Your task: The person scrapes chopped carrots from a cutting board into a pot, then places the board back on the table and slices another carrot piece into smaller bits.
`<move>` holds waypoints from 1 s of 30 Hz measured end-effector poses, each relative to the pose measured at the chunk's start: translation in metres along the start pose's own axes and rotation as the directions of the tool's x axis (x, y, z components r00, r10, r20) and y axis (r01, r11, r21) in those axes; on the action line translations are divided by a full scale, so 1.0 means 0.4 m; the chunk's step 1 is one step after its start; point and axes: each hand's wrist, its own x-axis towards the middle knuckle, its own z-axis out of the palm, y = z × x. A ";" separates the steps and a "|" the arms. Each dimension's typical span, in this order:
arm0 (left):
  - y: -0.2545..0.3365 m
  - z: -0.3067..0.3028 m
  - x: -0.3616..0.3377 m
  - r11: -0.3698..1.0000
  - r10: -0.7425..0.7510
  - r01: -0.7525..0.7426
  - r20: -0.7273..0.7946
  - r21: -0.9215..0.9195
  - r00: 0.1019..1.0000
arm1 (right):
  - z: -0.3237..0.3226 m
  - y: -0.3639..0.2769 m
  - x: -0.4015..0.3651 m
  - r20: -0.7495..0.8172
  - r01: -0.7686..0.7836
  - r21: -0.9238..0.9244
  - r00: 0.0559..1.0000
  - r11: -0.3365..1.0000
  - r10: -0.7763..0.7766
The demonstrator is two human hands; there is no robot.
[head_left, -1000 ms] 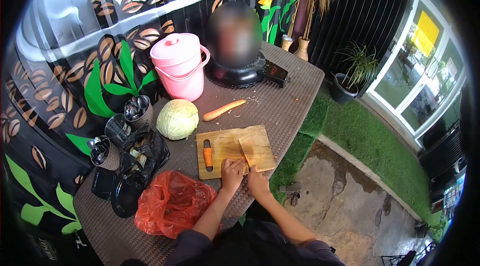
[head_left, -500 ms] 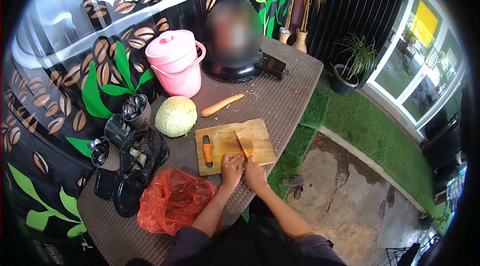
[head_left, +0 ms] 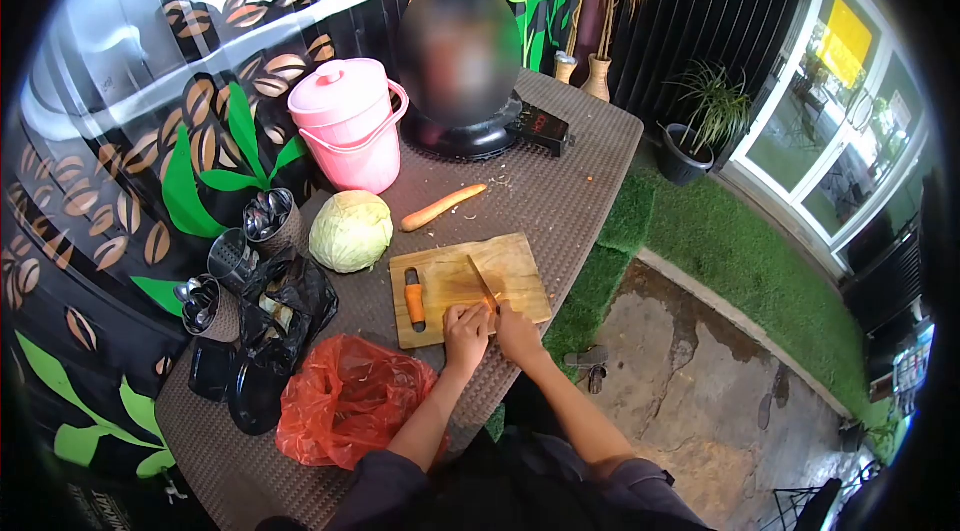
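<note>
Right hand wraps a slim, straight metal knife, tip toward eleven o'clock; left hand half-hides orange carrot piece, grip unclear.

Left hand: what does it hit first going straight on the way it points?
Likely the knife blade, held by the right hand, just ahead of the left hand; exact depth is unclear.

A dark grey-purple, loose cloth left sleeve and a matching right sleeve end near the elbows. Black cloth covers the torso between them. The left hand and right hand are bare.
</note>
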 end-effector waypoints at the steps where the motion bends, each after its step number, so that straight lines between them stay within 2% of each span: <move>1: -0.002 0.002 0.001 1.000 0.016 -0.016 -0.004 0.018 1.000 | -0.010 0.000 -0.009 0.000 -0.001 -0.001 1.000 1.000 0.001; 4: -0.003 0.007 -0.001 1.000 -0.016 0.016 -0.008 0.003 1.000 | -0.008 0.003 -0.066 0.008 0.025 -0.059 1.000 0.998 -0.024; 6: -0.003 0.008 0.000 1.000 -0.023 0.023 -0.011 -0.007 1.000 | 0.004 -0.009 -0.089 0.049 -0.084 -0.036 0.995 0.996 0.086; 10: -0.001 0.005 0.003 1.000 -0.027 0.027 -0.022 -0.006 0.999 | 0.011 -0.019 -0.058 0.070 -0.136 0.046 0.989 0.990 0.132; 12: 0.003 0.004 0.008 1.000 -0.030 0.030 -0.014 -0.007 0.999 | 0.009 -0.018 -0.037 0.031 -0.070 0.032 0.997 0.997 0.069; 16: 0.004 -0.002 0.007 1.000 -0.030 0.030 -0.001 0.003 1.000 | -0.018 -0.027 -0.053 0.043 -0.069 0.042 0.997 0.997 0.068; 21: -0.002 0.009 0.002 0.999 -0.053 0.053 -0.004 -0.010 0.999 | 0.021 -0.024 -0.081 0.022 -0.113 -0.044 0.993 0.993 0.114; 25: -0.007 0.003 0.005 0.999 -0.042 0.042 0.003 -0.013 0.999 | 0.050 -0.024 -0.056 -0.039 -0.054 -0.049 0.998 0.997 0.052; 30: -0.001 0.000 0.006 0.999 -0.049 0.049 0.008 -0.007 0.999 | 0.045 -0.005 0.005 -0.021 -0.014 0.021 1.000 1.000 0.014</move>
